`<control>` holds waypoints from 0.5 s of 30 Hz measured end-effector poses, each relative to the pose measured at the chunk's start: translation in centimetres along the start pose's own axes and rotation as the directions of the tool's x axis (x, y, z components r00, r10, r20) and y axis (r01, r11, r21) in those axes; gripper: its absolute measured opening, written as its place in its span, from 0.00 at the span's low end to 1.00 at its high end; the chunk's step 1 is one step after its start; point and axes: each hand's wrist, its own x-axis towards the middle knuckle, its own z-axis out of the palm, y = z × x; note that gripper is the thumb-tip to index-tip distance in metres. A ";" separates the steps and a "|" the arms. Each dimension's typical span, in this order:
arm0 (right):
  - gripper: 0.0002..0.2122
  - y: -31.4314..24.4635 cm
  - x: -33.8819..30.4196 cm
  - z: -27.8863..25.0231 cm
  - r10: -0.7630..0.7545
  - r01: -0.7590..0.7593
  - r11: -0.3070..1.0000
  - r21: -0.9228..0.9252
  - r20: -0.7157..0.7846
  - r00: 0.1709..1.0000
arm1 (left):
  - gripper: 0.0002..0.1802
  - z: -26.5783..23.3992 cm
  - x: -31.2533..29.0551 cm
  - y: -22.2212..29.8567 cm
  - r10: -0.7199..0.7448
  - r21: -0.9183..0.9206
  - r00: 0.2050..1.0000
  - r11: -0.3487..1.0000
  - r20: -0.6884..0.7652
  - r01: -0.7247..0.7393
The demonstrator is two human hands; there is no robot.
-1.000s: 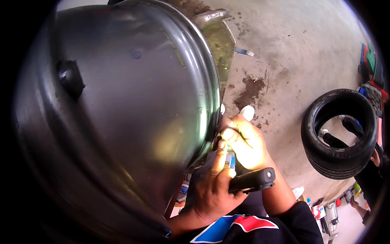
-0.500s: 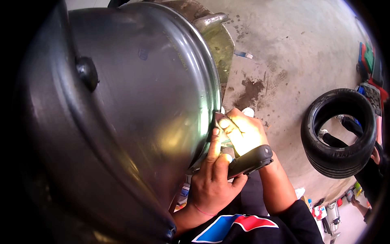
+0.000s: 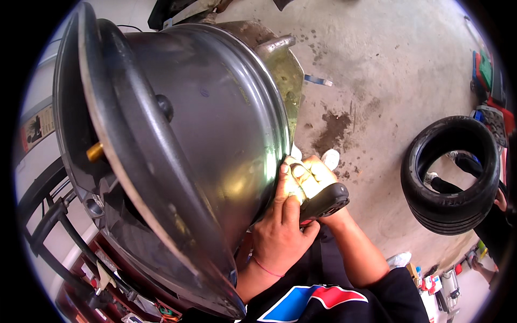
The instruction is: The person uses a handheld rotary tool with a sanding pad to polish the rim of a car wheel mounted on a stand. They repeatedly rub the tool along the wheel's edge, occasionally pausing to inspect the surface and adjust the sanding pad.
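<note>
A large grey metal wheel rim (image 3: 177,140) fills the nine o'clock side. At centre, the left hand (image 3: 280,229) presses its fingers (image 3: 284,180) against the rim's edge, while the right hand (image 3: 312,175) is clamped on a black-handled tool (image 3: 326,200) just beside it. At three o'clock a black rubber tyre (image 3: 452,175) lies on the stained concrete floor (image 3: 377,81).

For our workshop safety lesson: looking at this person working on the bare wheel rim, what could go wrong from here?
1. Both hands, left hand and right hand, press at the rim edge; a slip of the black-handled tool could pinch or cut fingers.
2. The large wheel rim sits tilted; it might shift.
</note>
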 end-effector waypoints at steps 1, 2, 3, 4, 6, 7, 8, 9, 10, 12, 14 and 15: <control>0.09 -0.9 0.3 -0.2 0.129 -0.127 0.988 0.085 -0.025 0.991 | 0.30 0.0 0.1 0.1 0.006 -0.006 1.000 1.000 -0.012 -0.007; 0.09 -1.5 0.3 -0.4 0.265 -0.255 0.952 0.169 -0.041 0.963 | 0.30 0.1 0.1 0.2 0.013 -0.018 1.000 1.000 -0.017 -0.013; 0.10 -1.3 0.9 -0.5 0.089 -0.092 0.995 -0.031 -0.080 0.993 | 0.32 0.0 0.2 0.9 -0.047 -0.042 0.999 0.998 0.006 0.047; 0.10 -0.7 1.6 -1.0 -0.123 0.110 0.959 -0.261 -0.034 0.992 | 0.32 0.2 0.5 0.9 -0.050 -0.049 0.999 0.998 0.008 0.050; 0.09 -0.4 1.2 -0.7 0.021 -0.027 0.997 -0.070 -0.080 0.997 | 0.32 0.5 1.0 0.8 -0.055 -0.066 0.998 0.996 0.012 0.055; 0.09 -0.1 0.7 0.3 -0.038 0.033 0.996 -0.086 -0.058 0.998 | 0.31 -0.6 0.1 0.7 -0.091 -0.061 0.995 0.994 0.036 0.093; 0.09 -0.3 -0.1 0.9 -0.065 0.057 0.991 -0.124 -0.063 0.996 | 0.23 -0.8 -0.6 0.8 -0.088 0.001 0.995 0.996 0.051 0.088; 0.10 -0.6 -0.7 1.1 -0.070 0.059 0.988 -0.141 -0.070 0.995 | 0.23 -0.7 -0.5 0.9 -0.053 0.002 0.999 0.999 0.012 0.053; 0.10 -0.6 -0.6 1.0 -0.070 0.059 0.989 -0.138 -0.075 0.995 | 0.23 -0.5 -0.3 1.0 -0.018 0.005 1.000 1.000 -0.026 0.018; 0.12 0.2 1.3 -0.6 -0.056 0.052 0.997 -0.055 -0.076 0.996 | 0.30 0.1 1.2 0.7 -0.046 -0.085 0.999 0.995 -0.005 0.045; 0.14 -0.3 3.2 -1.4 -0.015 0.015 1.000 0.000 -0.057 0.998 | 0.31 0.5 2.8 0.9 -0.069 -0.088 0.997 0.994 -0.018 0.067; 0.14 -0.2 2.9 -1.4 -0.070 0.067 0.996 -0.059 -0.049 0.996 | 0.31 0.4 2.5 0.9 -0.079 -0.091 0.997 0.993 0.003 0.079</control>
